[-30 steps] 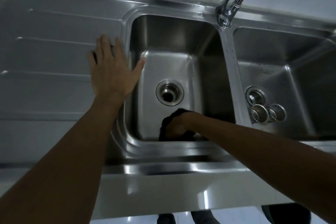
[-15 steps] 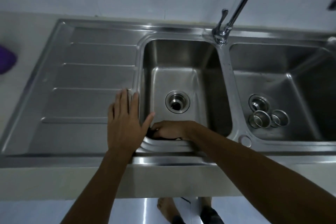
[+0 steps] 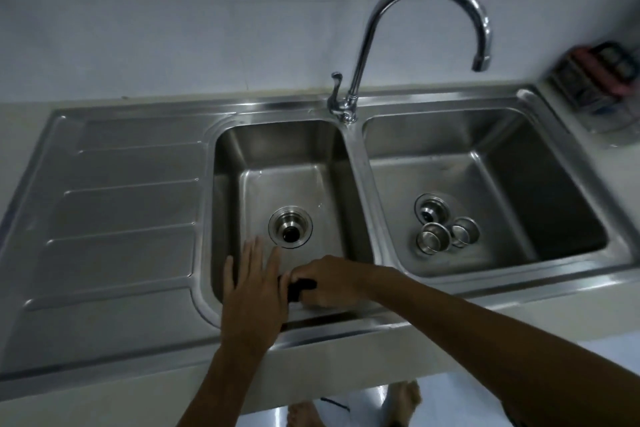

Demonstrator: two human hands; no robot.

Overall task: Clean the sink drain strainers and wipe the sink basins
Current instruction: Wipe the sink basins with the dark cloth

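Observation:
A steel double sink fills the view. In the left basin [image 3: 242, 156] the drain [image 3: 290, 226] is an open hole with no strainer in it. My right hand [image 3: 325, 282] is closed around a black cloth [image 3: 300, 286] at the basin's near wall. My left hand [image 3: 254, 288] hovers flat with fingers spread over the near left corner, its thumb close to the cloth. In the right basin [image 3: 485, 149] two steel strainer cups [image 3: 433, 237] [image 3: 464, 231] lie loose just in front of that basin's drain [image 3: 431, 210].
A tall gooseneck tap [image 3: 367, 45] stands behind the divider, its spout over the right basin. A ribbed drainboard [image 3: 114, 218] lies to the left. A blurred rack with dark and red things [image 3: 599, 80] sits at the far right on the counter. My bare feet [image 3: 403, 399] show below.
My view has tilted up and pulled back, so the whole tap shows. My left hand has left the drainboard edge and come over the basin. My right hand has brought the cloth up the near wall.

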